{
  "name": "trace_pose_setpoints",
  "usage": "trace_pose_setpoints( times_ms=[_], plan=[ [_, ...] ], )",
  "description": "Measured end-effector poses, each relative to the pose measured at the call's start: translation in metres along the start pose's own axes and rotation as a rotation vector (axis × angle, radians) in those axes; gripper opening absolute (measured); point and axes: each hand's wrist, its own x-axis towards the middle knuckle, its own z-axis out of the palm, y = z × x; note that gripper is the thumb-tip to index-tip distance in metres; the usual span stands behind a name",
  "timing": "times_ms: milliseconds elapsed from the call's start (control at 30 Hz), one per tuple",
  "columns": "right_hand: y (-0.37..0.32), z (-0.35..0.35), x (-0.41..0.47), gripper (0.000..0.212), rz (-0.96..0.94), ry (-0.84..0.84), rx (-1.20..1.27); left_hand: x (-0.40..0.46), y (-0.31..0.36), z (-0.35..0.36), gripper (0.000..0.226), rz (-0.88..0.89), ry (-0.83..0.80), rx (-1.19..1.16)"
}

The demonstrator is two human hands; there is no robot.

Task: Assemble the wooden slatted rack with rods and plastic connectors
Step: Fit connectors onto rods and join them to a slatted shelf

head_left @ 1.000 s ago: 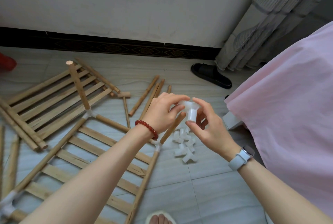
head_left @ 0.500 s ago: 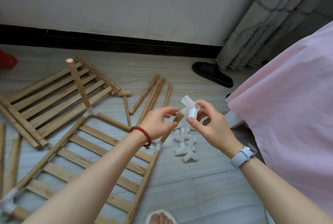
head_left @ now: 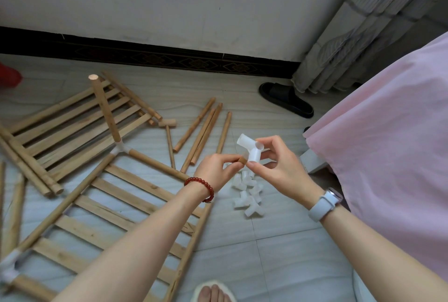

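- Head view is showing a translucent white plastic three-way connector [head_left: 251,150] held in mid-air at centre, its lower socket meeting the cut end of a round wooden rod [head_left: 241,160].
- The right hand [head_left: 278,168] is pinching the connector between thumb and fingertips; the left hand [head_left: 214,170] is clenching around the rod's top, just left of it.
- The rod is rising from the near slatted wooden panel [head_left: 109,207] lying on the tiled floor.
- Spare white connectors [head_left: 247,195] are lying below the hands; loose wooden rods [head_left: 203,131] are lying farther away.
- Risk: pushing at a tilt is likely to jam or split the socket, or the connector may slip from the pinch.
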Motion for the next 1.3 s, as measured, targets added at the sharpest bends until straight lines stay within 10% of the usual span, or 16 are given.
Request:
trace_pose_setpoints(
  times_ms=[300, 700, 1167, 1300],
  plan=[
    [-0.005, -0.009, 0.010, 0.070, -0.120, -0.230, -0.222, 0.003, -0.009, 0.001, 0.017, 0.047, -0.049, 0.022],
    [0.006, -0.012, 0.016, 0.036, -0.577, -0.031, -0.615, 0.008, -0.016, 0.014, 0.027, 0.065, 0.014, 0.057],
    [0.012, 0.000, 0.002, 0.059, -0.331, -0.109, -0.403, -0.008, -0.020, 0.004, 0.037, -0.021, 0.024, 0.102],
    [0.058, 0.026, -0.012, 0.046, -0.016, 0.217, -0.140, -0.029, -0.061, 0.002, 0.049, -0.152, -0.067, 0.459]
  ],
)
